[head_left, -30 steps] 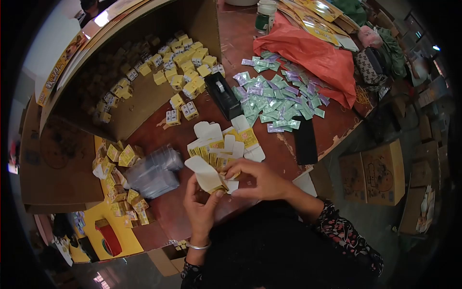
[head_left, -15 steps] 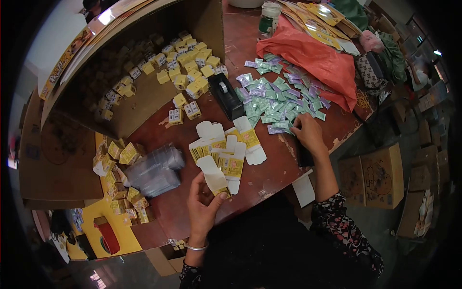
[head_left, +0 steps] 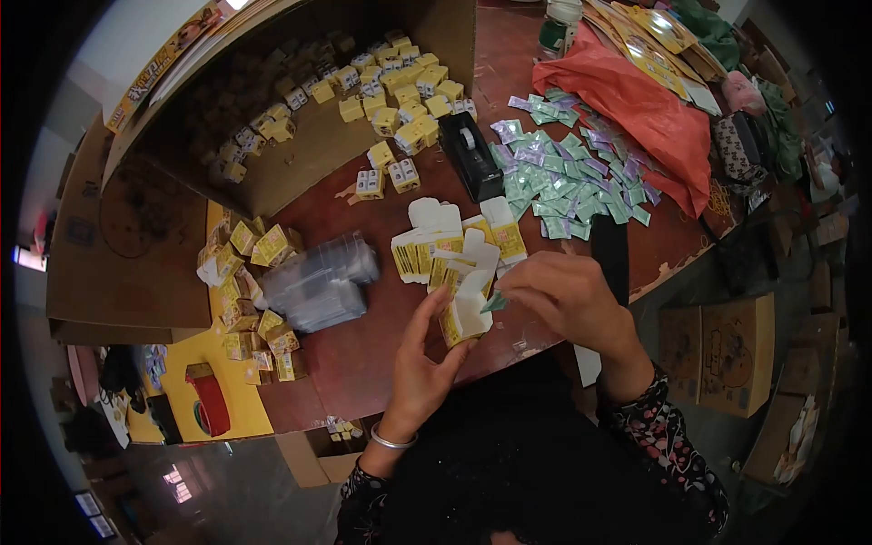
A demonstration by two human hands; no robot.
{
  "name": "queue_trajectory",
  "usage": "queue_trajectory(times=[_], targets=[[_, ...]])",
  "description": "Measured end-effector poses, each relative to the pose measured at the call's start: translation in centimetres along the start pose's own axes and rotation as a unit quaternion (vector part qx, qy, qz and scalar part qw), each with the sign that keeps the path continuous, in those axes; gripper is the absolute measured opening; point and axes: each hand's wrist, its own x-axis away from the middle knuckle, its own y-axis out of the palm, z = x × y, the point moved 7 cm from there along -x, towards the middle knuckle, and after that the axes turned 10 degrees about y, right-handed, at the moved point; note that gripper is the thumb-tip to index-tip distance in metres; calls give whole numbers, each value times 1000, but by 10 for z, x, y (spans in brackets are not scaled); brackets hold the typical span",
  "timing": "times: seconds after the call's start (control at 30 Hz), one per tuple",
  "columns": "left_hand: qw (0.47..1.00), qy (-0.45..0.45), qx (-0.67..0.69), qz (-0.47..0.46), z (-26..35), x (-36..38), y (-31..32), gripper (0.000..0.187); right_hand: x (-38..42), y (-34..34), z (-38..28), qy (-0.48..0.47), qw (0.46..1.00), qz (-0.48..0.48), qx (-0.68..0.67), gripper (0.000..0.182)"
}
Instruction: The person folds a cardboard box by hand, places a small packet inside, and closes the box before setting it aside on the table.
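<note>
My left hand (head_left: 425,359) is closed around a small yellow carton (head_left: 459,320), whose white flaps stand open at the top. Pinched in my right hand (head_left: 568,295) is a small green sachet (head_left: 494,302), held at the mouth of that carton. Just beyond the hands lie several flattened yellow-and-white cartons (head_left: 436,247). A pile of green and purple sachets (head_left: 568,173) spreads across the red table farther back, to the right of a black tape dispenser (head_left: 470,156).
A large cardboard box (head_left: 300,186) on its side holds many small yellow boxes (head_left: 409,86). Clear plastic packaging (head_left: 322,283) lies at left beside yellow cartons (head_left: 243,300). A red plastic bag (head_left: 627,113) edges the sachet pile. Tabletop (head_left: 350,391) paint is chipped.
My right hand has come from the sachet pile to the carton with a green sachet. The carton in my left hand is now turned with its opening toward my right hand. The view has shifted.
</note>
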Motion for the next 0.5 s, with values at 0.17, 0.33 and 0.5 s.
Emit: queue_trajectory(times=[0.17,0.33,0.5], targets=[[998,53,-45,-5,5,4,-1,76,-3,24,-7,22,998,-58,-4,12],[996,75,-39,9,4,6,0,77,-5,32,-3,80,994,-49,-62,10],[996,81,28,37,1,8,2,77,-6,32,-15,60,996,-10,57,10]])
